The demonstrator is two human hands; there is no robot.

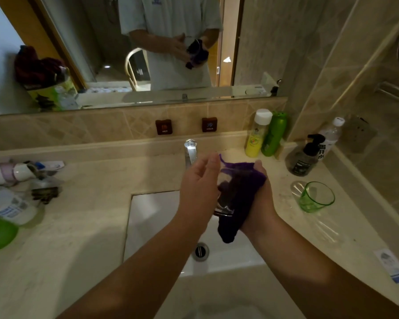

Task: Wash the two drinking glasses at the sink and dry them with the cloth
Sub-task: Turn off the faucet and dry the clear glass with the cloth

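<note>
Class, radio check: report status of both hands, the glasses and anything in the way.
Left hand steadies clear glass over sink. Right hand grips purple cloth against it. Green glass upright on counter. Nothing blocking.
</note>
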